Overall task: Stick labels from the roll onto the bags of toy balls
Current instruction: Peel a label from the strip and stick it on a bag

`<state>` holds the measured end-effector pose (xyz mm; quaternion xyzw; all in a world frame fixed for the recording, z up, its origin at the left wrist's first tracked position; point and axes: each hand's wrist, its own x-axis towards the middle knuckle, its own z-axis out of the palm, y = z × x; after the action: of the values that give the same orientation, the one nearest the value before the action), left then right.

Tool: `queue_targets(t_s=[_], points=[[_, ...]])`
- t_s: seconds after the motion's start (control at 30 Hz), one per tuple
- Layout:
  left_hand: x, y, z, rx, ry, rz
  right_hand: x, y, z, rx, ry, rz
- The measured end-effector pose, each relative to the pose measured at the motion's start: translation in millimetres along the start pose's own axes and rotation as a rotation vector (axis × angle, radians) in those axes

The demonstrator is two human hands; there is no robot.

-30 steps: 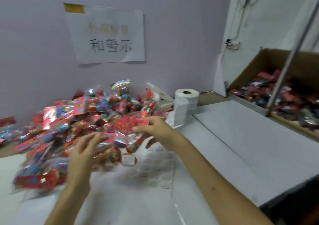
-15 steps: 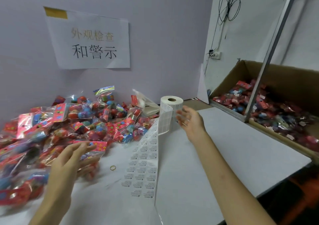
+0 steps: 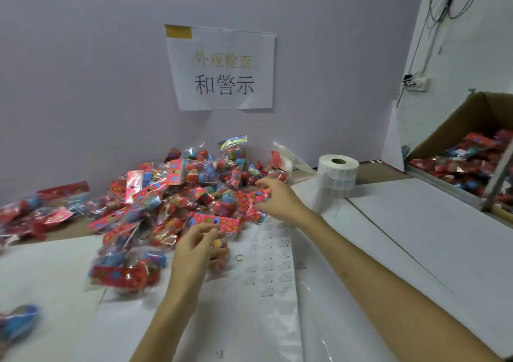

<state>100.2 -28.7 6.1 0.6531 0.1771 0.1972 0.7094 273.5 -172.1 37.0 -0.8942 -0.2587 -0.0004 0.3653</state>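
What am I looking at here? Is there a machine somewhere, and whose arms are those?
There is no machine. These are a person's two bare arms, filmed by a camera worn on their head that looks forward and down.

On the white table lies a pile of bags of toy balls. A label roll stands to its right, and its label strip runs toward the person.

The left hand curls round a bag at the pile's near edge. The right hand reaches into the pile at a red bag top, but blur hides whether it grips.

A cardboard box on the far right holds more bags.
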Motion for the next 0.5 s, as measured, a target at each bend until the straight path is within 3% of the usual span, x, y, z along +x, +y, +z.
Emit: queue_targets(t_s=[0.1,0.17,0.33,0.5], points=[[0.0,0.3,-0.3,-0.023,0.002,-0.008,6.8,1.1,18.2,-0.368,-0.206,0.009],[1.4,0.2,-1.3,-0.025,0.005,-0.012,9.1,5.2,30.7,-0.574,-0.13,0.044],[3.5,-1.6,-2.9,-0.017,-0.006,-0.021,4.2,10.7,40.4,-0.57,0.1,0.006],[3.3,-2.0,-2.7,0.01,-0.087,-0.039,-3.2,6.8,18.4,-0.617,-0.022,-0.023]])
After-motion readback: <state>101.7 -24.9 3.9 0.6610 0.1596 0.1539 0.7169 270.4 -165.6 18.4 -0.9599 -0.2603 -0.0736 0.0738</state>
